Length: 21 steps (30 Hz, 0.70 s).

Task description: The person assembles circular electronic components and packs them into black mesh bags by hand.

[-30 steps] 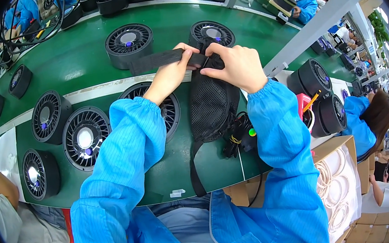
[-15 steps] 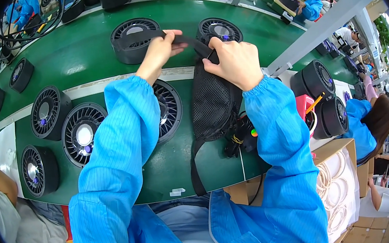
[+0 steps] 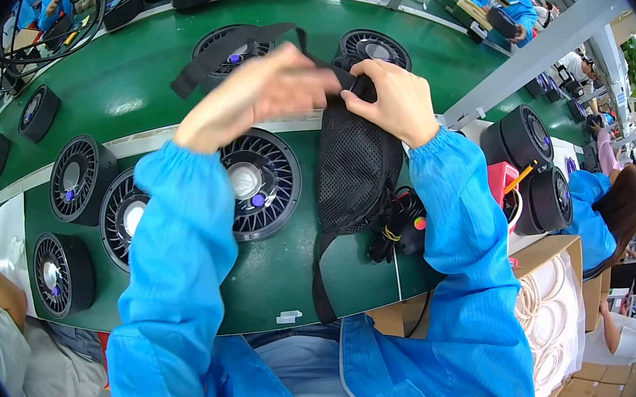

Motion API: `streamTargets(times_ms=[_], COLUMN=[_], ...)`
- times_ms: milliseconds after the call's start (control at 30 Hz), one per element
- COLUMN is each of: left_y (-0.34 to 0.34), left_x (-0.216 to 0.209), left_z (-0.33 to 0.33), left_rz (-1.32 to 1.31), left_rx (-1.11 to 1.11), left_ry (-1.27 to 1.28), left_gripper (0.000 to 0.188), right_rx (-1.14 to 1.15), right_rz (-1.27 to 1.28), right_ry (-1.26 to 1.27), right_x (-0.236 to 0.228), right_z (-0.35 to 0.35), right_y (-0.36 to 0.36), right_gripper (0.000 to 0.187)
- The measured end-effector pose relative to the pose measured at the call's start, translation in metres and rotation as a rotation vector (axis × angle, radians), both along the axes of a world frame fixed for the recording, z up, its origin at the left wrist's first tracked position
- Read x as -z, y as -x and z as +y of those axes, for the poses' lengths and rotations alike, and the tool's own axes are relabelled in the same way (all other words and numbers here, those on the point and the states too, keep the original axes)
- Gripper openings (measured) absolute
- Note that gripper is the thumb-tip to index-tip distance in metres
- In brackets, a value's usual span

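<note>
A black mesh bag (image 3: 357, 166) hangs over the bench's near edge strip, its top lifted by my right hand (image 3: 393, 103). Thumb and fingers of that hand pinch the bag's upper corner, where a strap is attached. My left hand (image 3: 271, 94) is smeared by motion, its fingertips close to the right hand at the strap's attachment. The black strap (image 3: 234, 47) runs out of the left hand's far side and trails left over a round black wheel-like unit (image 3: 221, 72). Another strap end (image 3: 320, 288) dangles from the bag's lower side.
Several wheel-like units (image 3: 265, 181) with finned faces stand on the green bench (image 3: 139, 70). Bundled black cables (image 3: 399, 224) lie against the bag. Right are a red holder (image 3: 500, 181), a grey post (image 3: 536, 48) and a carton of white rings (image 3: 548, 290). A person sits at left.
My left hand has moved right and slightly down, close to my right hand. The strap, earlier stretched leftward from the bag, now loops up and trails left. My right hand keeps its pinch.
</note>
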<state>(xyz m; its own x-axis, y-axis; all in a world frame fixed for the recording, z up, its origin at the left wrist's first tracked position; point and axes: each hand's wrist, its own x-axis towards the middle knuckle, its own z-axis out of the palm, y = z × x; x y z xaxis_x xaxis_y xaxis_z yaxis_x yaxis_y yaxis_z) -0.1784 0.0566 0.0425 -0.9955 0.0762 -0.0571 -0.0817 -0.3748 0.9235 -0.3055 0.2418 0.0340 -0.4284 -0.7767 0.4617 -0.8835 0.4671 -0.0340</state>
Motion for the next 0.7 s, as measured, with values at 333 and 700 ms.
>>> streamTargets(times_ms=[333,700], left_y=[0.039,0.034], left_x=[0.018,0.035], left_z=[0.021,0.015], left_rz=[0.598,0.387], left_rx=[-0.436,0.072], left_ry=[1.332,0.788], left_gripper=[0.028,0.029], right_rx=[-0.158,-0.418], right_rz=[0.047,-1.266], right_ry=[0.091,0.470], right_x=[-0.006,-0.005], right_z=[-0.001,0.025], right_y=[-0.008,0.021], right_gripper=[0.028,0.031])
